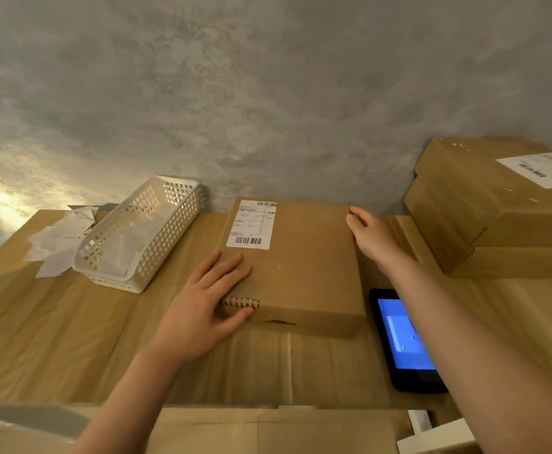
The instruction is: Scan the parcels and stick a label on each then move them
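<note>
A flat brown cardboard parcel (304, 267) lies in the middle of the paper-covered table, with a white barcode label (251, 224) stuck on its far left corner. My left hand (206, 306) grips the parcel's near left corner, fingers on top and thumb on the front side. My right hand (371, 235) holds the far right edge. A black phone (402, 339) with a lit blue screen lies just right of the parcel, partly under my right forearm.
A white plastic basket (143, 237) holding paper sheets stands at the left, with loose white label backings (61, 240) beside it. Stacked cardboard boxes (484, 208) with a label on top fill the right. A grey wall is behind. More cardboard lies below the table's near edge.
</note>
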The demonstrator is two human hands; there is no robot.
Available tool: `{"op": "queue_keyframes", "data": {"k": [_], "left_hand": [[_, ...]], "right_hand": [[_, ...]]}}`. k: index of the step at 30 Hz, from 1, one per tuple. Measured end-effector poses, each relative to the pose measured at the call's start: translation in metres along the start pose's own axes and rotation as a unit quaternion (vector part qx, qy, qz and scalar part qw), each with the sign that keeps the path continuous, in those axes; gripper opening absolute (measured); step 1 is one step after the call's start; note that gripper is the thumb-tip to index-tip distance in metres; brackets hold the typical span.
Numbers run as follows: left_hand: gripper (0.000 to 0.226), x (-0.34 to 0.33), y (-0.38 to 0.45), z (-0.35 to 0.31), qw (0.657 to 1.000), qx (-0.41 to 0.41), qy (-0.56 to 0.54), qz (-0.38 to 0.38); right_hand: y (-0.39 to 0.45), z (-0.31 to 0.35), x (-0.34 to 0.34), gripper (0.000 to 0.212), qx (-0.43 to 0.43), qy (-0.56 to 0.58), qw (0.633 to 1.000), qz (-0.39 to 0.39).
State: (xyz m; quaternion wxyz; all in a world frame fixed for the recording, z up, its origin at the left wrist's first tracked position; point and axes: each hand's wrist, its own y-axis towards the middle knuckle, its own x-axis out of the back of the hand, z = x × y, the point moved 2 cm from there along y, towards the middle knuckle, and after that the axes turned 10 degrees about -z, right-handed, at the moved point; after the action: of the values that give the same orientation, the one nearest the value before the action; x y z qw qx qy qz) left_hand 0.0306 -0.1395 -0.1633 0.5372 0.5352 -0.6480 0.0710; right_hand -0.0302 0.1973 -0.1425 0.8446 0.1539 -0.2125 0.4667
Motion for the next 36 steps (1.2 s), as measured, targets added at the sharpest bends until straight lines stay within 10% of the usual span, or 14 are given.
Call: {"op": "queue_keyframes", "data": {"k": [11,22,36], "left_hand": [[0.072,-0.013,-0.005,-0.019,0.999,0.018,0.013,-0.041],[0.053,-0.017,-0.011,0.003,0.914,0.239,-0.312,-0.101],[0.037,-0.02,-0.017,0.007,0.928,0.22,-0.285,-0.092]], "right_hand": [[-0.081,-0.041,0.07,0.041,0.041,-0.125,0.989,-0.07],[-0.161,-0.084,0.083,0.096,-0.049,-0.372,0.927,0.001],[-0.163,-0.09,0.075,0.104,-0.009,-0.255,0.967,-0.016]]}}
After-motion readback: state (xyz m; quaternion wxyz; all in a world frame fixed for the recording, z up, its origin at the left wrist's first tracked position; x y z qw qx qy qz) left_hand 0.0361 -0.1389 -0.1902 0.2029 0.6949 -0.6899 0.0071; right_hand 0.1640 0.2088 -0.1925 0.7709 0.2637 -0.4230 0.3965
